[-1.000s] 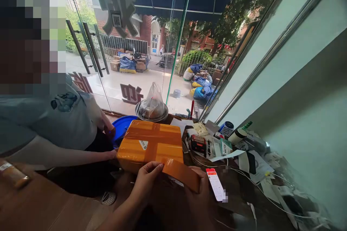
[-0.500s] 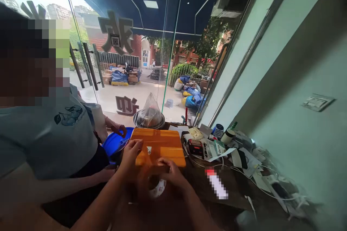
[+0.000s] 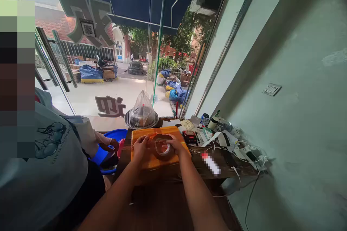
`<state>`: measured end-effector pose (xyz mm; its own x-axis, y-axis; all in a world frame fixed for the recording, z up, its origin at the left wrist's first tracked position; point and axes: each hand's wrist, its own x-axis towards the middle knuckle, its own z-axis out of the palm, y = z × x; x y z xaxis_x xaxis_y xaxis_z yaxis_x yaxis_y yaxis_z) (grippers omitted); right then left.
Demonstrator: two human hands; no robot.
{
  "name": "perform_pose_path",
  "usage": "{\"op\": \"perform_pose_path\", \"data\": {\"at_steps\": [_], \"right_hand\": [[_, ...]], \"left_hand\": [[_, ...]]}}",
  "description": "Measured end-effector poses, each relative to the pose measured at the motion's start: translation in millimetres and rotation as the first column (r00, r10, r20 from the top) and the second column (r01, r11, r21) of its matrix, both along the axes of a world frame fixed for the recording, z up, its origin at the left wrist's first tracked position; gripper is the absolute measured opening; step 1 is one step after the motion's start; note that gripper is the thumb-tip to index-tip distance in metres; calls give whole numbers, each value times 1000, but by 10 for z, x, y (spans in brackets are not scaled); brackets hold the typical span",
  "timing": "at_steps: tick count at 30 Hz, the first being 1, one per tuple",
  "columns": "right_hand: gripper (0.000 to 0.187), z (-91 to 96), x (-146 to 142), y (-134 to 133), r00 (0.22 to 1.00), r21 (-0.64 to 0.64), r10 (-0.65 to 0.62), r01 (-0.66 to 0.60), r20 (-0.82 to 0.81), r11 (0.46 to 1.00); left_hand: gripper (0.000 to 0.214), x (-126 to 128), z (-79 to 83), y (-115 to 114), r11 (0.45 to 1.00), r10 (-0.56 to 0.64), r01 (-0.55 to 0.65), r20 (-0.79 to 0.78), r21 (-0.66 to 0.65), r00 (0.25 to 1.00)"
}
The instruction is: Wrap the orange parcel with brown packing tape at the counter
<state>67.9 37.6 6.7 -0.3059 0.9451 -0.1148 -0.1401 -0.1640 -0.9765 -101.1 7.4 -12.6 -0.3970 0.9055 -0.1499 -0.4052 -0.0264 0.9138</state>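
Observation:
A box (image 3: pixel 180 156) wrapped in glossy orange-brown packing tape lies on the dark wooden table. Above its top, my right hand (image 3: pixel 175 145) grips a roll of brown packing tape (image 3: pixel 159 137) by its right side, the round opening facing me. My left hand (image 3: pixel 140 148) is closed in a pinch over the box's left half, beside the roll. A strip of tape seems to run between its fingertips and the roll, though it is hard to make out against the box.
A person (image 3: pixel 62 173) stands at the left, one hand over a blue basin (image 3: pixel 119 135). Behind the box sits a bagged bowl on a round tray (image 3: pixel 130 122). Papers, a red-black device (image 3: pixel 189 136), bottles and cables crowd the table's right side, by the wall (image 3: pixel 298 126). A glass door is ahead.
The tape roll has risen from the box's near edge to above its top, along with my right hand. The head view has turned right; the other person's hand is lower over the basin.

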Motion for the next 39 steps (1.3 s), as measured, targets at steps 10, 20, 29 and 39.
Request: {"op": "perform_pose_path", "data": {"at_steps": [10,20,29,39], "right_hand": [[72,-420,122,-2161,929,-164,307,-277,205,947],[44,-539,-26,-2254,800,-193,296,-227,521,955],[37,-216,-153,-2137,795,8,302,-360,527,933],[22,-725,-385,-2029,490,533,-303,-442,817,721]], "left_hand": [[44,-743,-385,-1455,967,-206,161,-238,-196,949],[45,-889,-660,-1440,967,-213,179,-193,-180,958],[47,-929,-946,-1061,1000,1,-4,-174,-16,985],[57,-805,-1273,-614,999,-46,45,-251,-12,967]]}}
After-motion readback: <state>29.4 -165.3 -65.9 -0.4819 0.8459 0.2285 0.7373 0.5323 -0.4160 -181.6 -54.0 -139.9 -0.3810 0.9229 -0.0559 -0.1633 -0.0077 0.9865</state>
